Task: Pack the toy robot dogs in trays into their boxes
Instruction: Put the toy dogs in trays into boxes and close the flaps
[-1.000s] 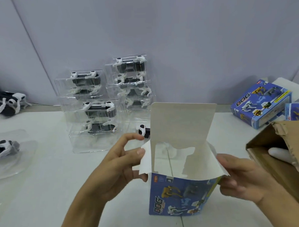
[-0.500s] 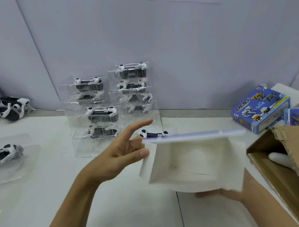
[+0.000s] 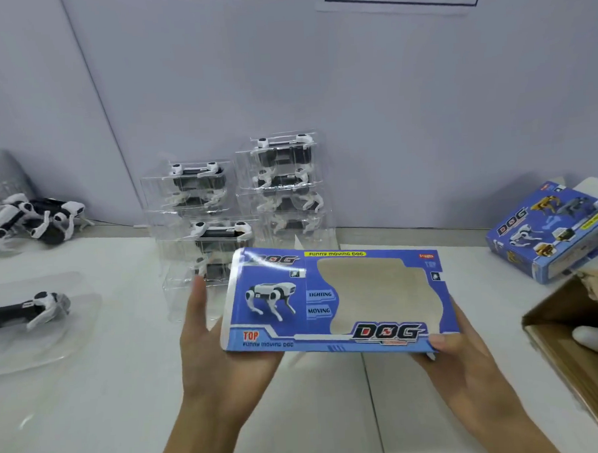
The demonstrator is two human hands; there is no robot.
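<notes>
- The blue printed cardboard window box (image 3: pixel 338 300) is held level above the white worktop (image 3: pixel 93 406), gripped at its ends by the left hand (image 3: pixel 213 346) and right hand (image 3: pixel 467 352).
- Judged light, thin-walled and easily crushed (best held at the edges).
- The stacked clear plastic trays of toy robot dogs (image 3: pixel 242 208) are seen just behind; judged slippery and flexible.

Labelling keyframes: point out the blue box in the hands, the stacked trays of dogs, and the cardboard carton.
blue box (image 3: pixel 340 344), head view, lower printed front face.
stacked trays (image 3: pixel 200 193), head view, clear wall of the left stack's top tray.
cardboard carton (image 3: pixel 578 368), head view, brown front wall.
</notes>
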